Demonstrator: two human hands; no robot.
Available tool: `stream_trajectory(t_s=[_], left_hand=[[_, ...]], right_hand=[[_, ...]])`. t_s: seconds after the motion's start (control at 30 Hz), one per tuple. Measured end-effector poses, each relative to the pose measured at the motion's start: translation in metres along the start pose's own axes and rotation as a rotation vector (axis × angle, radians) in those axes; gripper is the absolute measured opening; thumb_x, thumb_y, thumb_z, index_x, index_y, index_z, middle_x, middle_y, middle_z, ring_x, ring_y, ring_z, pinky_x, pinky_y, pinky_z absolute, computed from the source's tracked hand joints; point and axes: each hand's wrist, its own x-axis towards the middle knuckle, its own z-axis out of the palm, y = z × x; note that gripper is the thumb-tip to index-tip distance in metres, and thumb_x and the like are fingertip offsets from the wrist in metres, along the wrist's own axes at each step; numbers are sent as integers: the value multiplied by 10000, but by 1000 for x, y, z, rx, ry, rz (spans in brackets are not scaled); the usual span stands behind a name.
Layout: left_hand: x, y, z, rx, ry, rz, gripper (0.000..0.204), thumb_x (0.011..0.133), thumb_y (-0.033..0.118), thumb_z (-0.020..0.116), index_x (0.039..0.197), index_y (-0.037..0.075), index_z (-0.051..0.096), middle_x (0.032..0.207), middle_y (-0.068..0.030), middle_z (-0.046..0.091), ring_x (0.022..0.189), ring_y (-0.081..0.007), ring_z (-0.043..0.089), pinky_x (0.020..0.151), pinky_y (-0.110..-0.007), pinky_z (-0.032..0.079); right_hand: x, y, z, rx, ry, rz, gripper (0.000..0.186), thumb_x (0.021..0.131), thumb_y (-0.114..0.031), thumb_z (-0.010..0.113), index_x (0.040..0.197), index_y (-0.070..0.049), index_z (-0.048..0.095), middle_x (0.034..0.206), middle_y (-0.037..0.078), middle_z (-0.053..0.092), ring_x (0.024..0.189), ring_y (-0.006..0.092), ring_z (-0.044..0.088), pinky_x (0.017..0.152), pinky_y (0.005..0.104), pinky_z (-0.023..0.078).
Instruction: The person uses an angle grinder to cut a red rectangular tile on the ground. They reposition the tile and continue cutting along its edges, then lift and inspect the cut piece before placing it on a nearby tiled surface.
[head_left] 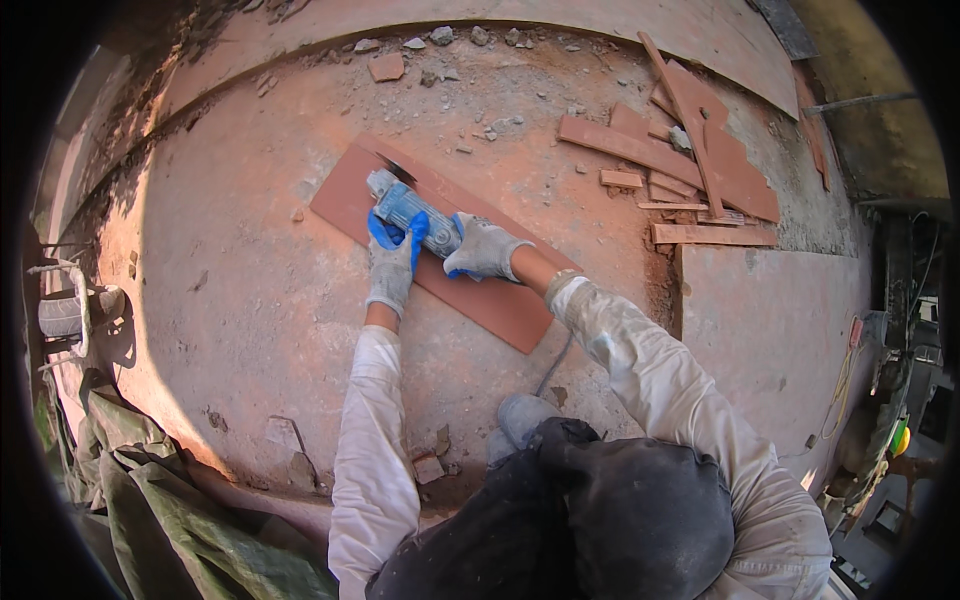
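Note:
Both my hands, in grey gloves with blue palms, are on a blue angle grinder [402,208]. My left hand [392,258] wraps the near side of its body, close to the head. Farther back, my right hand [484,248] grips the rear of the body. The grinder's dark disc [397,170] lies over the far left part of a long reddish slab [500,308] on the ground. A lighter line runs along the slab from the disc. Whether the disc is spinning or cutting into the slab cannot be made out.
Cut reddish strips and offcuts [640,150] are piled at the far right. Stone chips [441,36] and a broken tile piece [386,67] lie at the back. A cord [555,366] runs near my shoe [524,418]. A green tarp [170,510] is heaped at the near left.

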Motion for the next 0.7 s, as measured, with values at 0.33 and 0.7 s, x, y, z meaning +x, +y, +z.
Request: stream_trajectory(t_s=[0.33,0.7], left_hand=[[5,-12,2,26,15,85,887,947,381,915,1582,-17,441,1197,-125,747,1007,-173,702,850,-322,588],[17,-31,1,10,21,54,995,938,399,921,1636,-40,364,1172,-122,736,948,-154,691,775,-302,589]], right_hand=[[-1,4,1,7,5,-2,565,729,-243,825,1176,43,630,913,230,768,752,316,775,658,434,601],[4,6,2,-34,40,-33,599,722,-251,835,1195,54,629,937,230,771,778,328,780,684,439,610]])
